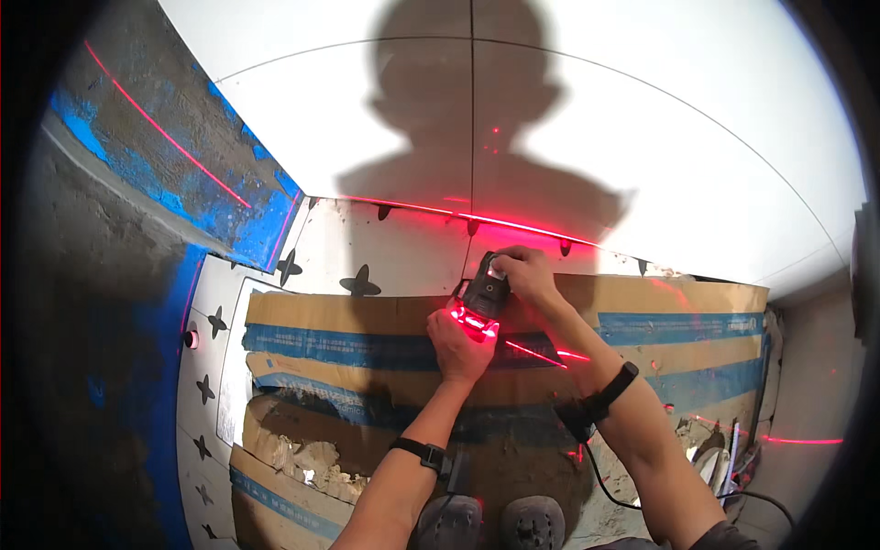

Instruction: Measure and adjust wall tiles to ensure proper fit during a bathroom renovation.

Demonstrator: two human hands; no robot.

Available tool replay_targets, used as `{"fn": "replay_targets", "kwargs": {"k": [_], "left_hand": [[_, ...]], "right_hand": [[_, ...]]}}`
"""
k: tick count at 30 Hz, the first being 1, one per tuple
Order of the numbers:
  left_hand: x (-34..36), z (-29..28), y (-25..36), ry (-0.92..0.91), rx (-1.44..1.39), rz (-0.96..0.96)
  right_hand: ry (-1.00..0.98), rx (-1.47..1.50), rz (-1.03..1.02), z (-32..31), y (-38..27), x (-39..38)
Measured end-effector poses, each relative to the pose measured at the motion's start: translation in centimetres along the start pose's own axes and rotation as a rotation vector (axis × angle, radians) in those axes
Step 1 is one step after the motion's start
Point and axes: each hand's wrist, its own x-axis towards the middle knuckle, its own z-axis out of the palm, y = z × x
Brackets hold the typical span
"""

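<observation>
A black laser level glows red at its lower end in the middle of the view, above the cardboard. My left hand is closed on its lower left part, with red light spilling over the fingers. My right hand grips its upper right side, fingers curled over the top near a light panel. Red laser lines cross the cardboard beside the device and run along the bottom of the white tiled wall ahead, where my shadow falls. Both forearms wear black straps with small devices, and a cable hangs from the right one.
A dark, blue-patched wall rises at left. White floor tiles with black cross spacers border torn, dusty cardboard sheets. My shoes are at bottom. Tools and a cable lie at lower right, beside a grey wall.
</observation>
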Motion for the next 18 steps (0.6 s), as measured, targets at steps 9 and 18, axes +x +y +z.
{"fn": "replay_targets", "kwargs": {"k": [9,18], "left_hand": [[0.1,-1.3,0.7,0.016,-0.028,-0.046],[-0.6,0.3,-0.3,0.108,-0.036,0.015]], "right_hand": [[0.312,0.106,-0.061,-3.3,5.5,-3.4],[0.435,-0.237,-0.298,-7.7,13.3,-6.8]]}}
